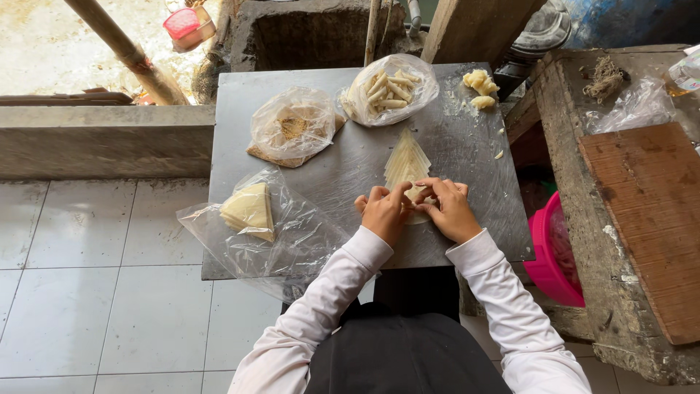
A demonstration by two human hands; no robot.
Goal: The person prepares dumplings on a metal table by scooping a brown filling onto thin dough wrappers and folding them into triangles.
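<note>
your left hand (383,211) and right hand (448,210) pinch the near end of the thin, pale wrapper stack (407,164) near the metal table's (240,95) front edge, so grip its edges lightly, since it looks soft, floppy and tear-prone.

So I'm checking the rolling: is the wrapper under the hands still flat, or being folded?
Being folded. Both hands, left and right, pinch the near end of the wrapper; its pointed far end lies flat.
</note>
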